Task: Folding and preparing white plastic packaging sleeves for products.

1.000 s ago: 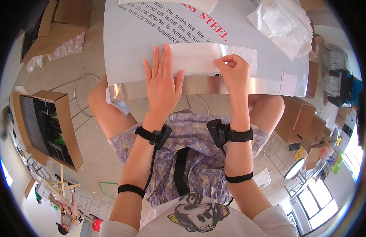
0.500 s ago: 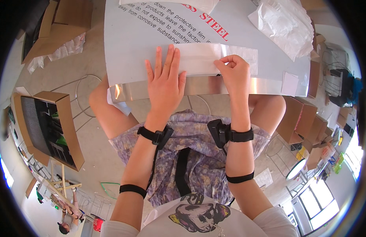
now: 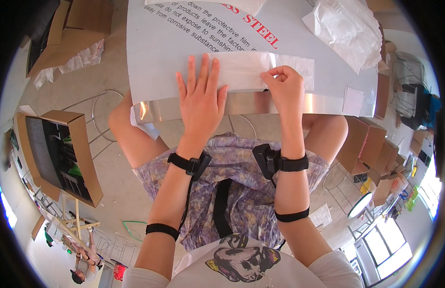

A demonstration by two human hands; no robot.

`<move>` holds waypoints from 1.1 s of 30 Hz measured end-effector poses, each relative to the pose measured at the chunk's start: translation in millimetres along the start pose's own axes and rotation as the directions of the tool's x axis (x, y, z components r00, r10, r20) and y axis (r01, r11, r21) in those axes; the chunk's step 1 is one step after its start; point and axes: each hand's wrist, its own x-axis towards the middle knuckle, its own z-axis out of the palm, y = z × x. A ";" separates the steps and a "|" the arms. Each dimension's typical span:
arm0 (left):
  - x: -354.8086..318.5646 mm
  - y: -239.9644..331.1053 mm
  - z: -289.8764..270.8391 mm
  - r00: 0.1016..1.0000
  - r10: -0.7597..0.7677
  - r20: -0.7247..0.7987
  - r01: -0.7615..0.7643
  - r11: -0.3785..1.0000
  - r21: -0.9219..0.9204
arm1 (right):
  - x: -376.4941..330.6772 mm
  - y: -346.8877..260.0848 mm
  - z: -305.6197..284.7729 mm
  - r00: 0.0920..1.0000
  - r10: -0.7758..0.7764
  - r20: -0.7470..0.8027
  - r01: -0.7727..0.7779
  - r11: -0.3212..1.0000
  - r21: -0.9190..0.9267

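A long, narrow white plastic bag (image 3: 244, 70), thin and partly see-through, lies flat across the metal-topped table (image 3: 160, 72). My left hand (image 3: 201, 96) rests palm down on the bag's left end, fingers stretched out and thumb apart. With thumb and forefinger closed together, my right hand (image 3: 286, 86) pinches at the bag right of its middle, where a crease crosses it. The other right fingers are curled in. A small dark bit (image 3: 266, 90) shows under the bag's near edge by my right hand; its kind cannot be made out.
Crumpled white plastic (image 3: 345, 33) lies at the table's far right, and a small white card (image 3: 352, 101) near its right front. An open carton (image 3: 80, 158) with dark contents stands at left. More cartons (image 3: 359, 144) stand at right. Another person (image 3: 85, 266) is far off at lower left.
My left fingers have shifted very slightly, and the bag's far edge lies a touch farther away. My right hand keeps its pinch in the same place.
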 end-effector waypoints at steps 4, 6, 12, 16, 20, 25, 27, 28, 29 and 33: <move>0.3 -1.5 1.8 0.993 -0.054 -0.104 0.039 0.989 -0.141 | -1.6 -2.2 0.2 1.000 -0.002 -0.005 0.002 1.000 0.000; 0.5 -1.6 1.3 0.985 -0.080 -0.153 0.045 0.976 -0.215 | -1.3 -1.9 -0.2 1.000 -0.013 -0.006 0.013 1.000 0.006; 4.2 4.6 -4.7 0.999 0.037 -0.002 -0.038 0.996 -0.081 | -1.4 -2.3 -1.0 1.000 0.000 -0.008 0.000 1.000 -0.001; 3.1 3.1 1.1 0.999 0.033 0.007 -0.033 0.996 -0.084 | -0.8 0.4 -0.6 1.000 0.008 0.005 -0.008 1.000 -0.021; 4.0 4.1 1.6 0.999 0.039 0.001 -0.039 0.997 -0.072 | -9.1 -2.4 -1.5 0.982 -0.153 -0.109 0.161 0.984 0.073; 6.0 5.6 -2.1 0.999 0.037 -0.018 -0.038 0.998 -0.058 | -16.3 -18.9 16.6 0.909 -0.372 -0.187 0.401 0.662 0.633; 7.9 7.1 -2.7 0.999 0.043 -0.024 -0.044 0.998 -0.048 | -10.3 -19.4 23.7 0.932 -0.362 -0.012 0.149 0.353 0.924; 8.8 7.3 -2.1 0.999 0.044 0.002 -0.044 0.999 -0.030 | -7.7 -15.4 26.9 0.932 -0.363 -0.013 0.150 0.349 0.925; 9.6 7.5 -1.4 0.999 0.045 0.027 -0.044 0.999 -0.011 | -5.1 -9.2 30.6 0.938 -0.346 0.027 0.083 0.299 0.951; 8.5 2.5 3.5 0.999 0.035 0.033 -0.036 0.999 0.026 | 0.2 -1.8 35.7 0.948 -0.307 0.088 -0.039 0.163 0.986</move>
